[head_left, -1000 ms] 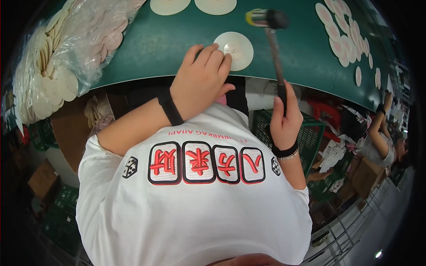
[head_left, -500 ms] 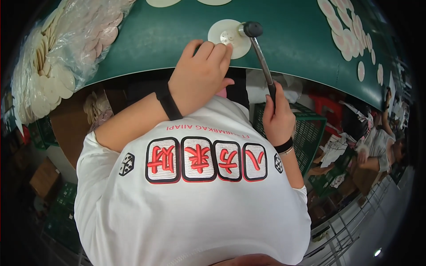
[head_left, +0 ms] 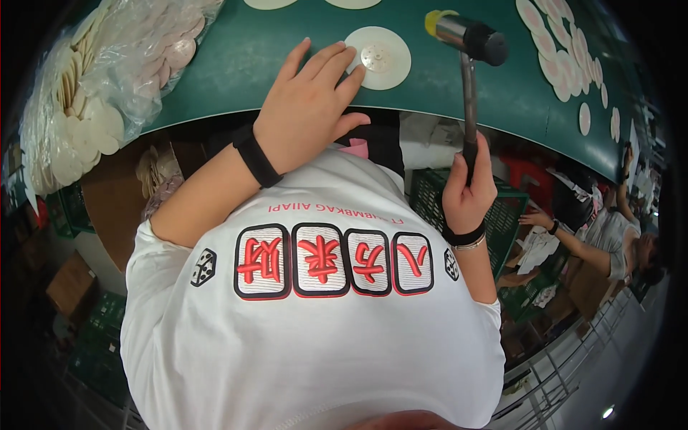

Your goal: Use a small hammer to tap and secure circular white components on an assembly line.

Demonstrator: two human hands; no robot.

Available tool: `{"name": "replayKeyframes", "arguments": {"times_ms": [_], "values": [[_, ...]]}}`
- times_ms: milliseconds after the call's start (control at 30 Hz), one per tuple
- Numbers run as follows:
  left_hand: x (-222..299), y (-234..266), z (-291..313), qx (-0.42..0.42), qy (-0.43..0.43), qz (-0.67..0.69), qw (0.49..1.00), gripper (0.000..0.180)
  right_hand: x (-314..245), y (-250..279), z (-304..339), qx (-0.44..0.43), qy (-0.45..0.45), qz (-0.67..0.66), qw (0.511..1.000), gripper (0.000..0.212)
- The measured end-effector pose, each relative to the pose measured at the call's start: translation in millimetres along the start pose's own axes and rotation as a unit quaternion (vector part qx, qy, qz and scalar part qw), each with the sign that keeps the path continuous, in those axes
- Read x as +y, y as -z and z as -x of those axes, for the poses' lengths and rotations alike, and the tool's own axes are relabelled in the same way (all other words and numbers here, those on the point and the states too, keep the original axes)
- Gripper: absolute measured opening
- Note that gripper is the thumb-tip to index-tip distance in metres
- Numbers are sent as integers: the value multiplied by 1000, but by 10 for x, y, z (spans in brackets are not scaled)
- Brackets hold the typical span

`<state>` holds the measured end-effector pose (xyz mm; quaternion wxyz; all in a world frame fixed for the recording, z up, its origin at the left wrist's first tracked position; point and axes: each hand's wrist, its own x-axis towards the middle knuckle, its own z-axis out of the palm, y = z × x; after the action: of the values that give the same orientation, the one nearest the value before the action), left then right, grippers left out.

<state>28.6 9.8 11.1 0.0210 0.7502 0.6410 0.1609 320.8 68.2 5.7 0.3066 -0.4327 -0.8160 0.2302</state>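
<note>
A pale round disc (head_left: 393,68) with small marks at its centre lies on the green tabletop (head_left: 272,72). Its left edge is touched by the spread fingers of my left hand (head_left: 304,100), which grips nothing. My right hand (head_left: 469,186) is closed round the dark handle of a mallet (head_left: 469,39). The mallet is raised off to the right of the disc; its head has a yellow face on one end and a black face on the other.
Pale discs (head_left: 86,136) and a clear plastic bag (head_left: 129,64) fill the table's left side. More pink-centred discs (head_left: 562,61) lie at the right. Below the table edge stand a green crate (head_left: 502,215) and a cardboard box (head_left: 115,208). Another person (head_left: 609,244) is at far right.
The mallet has swung up and right, away from the disc. My left hand has opened, its fingers spreading and shifting slightly left. The other person's arm now reaches toward the green crate.
</note>
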Motion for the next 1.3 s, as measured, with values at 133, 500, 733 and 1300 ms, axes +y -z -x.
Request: {"name": "replayKeyframes", "arguments": {"times_ms": [133,500,733,1300], "values": [[15,-10,-5,16,-9,-10,1000,62,-84,-26,-75,-134,-46,127,982,41],[124,22,12,-9,-8,33,999,59,-39,-125,7,-95,-5,137,986,42],[-15,13,-42,21,-12,69,997,59,-56,-37,-187,-95,2,106,990,39],[61,-49,-4,22,-1,-20,1000,63,-63,-101,24,-60,9,108,992,41]]}}
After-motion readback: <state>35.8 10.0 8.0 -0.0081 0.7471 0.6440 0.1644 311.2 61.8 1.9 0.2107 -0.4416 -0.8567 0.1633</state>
